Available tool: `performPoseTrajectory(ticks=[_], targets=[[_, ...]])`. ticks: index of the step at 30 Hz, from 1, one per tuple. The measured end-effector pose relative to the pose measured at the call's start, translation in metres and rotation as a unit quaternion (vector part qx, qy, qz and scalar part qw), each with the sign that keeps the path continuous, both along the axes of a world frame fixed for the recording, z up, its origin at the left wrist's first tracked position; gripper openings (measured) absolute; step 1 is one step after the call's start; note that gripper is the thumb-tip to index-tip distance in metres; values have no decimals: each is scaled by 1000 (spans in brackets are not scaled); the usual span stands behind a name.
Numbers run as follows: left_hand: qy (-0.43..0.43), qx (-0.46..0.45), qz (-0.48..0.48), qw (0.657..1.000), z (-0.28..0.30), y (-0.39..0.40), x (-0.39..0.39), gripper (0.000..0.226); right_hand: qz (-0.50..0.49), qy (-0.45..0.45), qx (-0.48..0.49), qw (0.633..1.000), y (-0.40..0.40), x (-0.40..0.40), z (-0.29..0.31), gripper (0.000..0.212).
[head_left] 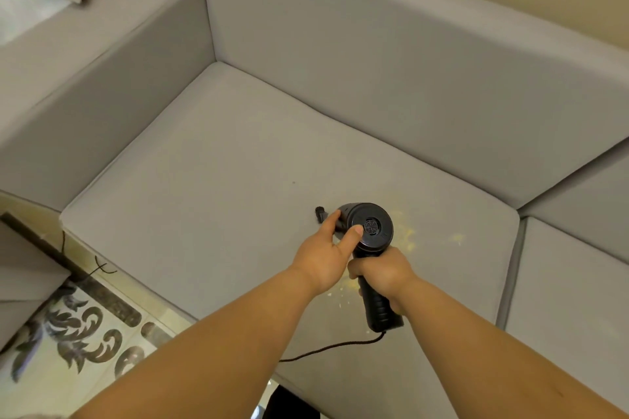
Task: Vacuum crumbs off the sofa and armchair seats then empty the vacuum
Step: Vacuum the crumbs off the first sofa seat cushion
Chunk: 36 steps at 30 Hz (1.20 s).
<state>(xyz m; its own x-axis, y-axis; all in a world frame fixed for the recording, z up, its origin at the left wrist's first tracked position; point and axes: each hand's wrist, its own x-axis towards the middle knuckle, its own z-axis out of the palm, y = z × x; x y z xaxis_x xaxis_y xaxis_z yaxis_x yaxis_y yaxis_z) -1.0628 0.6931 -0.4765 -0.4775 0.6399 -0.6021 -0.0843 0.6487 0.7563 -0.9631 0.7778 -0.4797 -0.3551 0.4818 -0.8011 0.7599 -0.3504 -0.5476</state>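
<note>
1. Head view, and it's the only one we've got: our right hand (381, 277) is wrapped tight round the handle of the black handheld vacuum (369, 231), so that grip is clamped on it. Our left hand (323, 253) has fingers and thumb curled onto the vacuum's round body, clamped there too, steadying it.
2. Same view: the vacuum sits low over the grey seat cushion (221, 187), its rear vent facing us. A small black nozzle piece (320, 214) pokes out just left of the body; we can't tell if it's attached or touching the fabric.
3. Yellow crumbs (406, 236) lie scattered just right of the vacuum, with more near our right wrist and a little patch further right.
4. The cord (333, 349) trails off the handle toward the seat's front edge.
5. Our take: crumbs are mostly not yet picked up. Slow, overlapping passes to the right should do it, nozzle flat on the fabric, and mind the cord doesn't drag crumbs onto the floor.
</note>
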Motion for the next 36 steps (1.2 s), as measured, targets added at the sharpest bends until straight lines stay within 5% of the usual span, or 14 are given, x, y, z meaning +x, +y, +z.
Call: performPoseTrajectory(ticks=[16, 36], targets=[[11, -3, 6, 1000, 15, -42, 119, 69, 10, 2, 12, 1000, -44, 118, 20, 29], [-16, 12, 5, 1000, -3, 10, 63, 66, -44, -3, 14, 999, -6, 55, -1, 32]])
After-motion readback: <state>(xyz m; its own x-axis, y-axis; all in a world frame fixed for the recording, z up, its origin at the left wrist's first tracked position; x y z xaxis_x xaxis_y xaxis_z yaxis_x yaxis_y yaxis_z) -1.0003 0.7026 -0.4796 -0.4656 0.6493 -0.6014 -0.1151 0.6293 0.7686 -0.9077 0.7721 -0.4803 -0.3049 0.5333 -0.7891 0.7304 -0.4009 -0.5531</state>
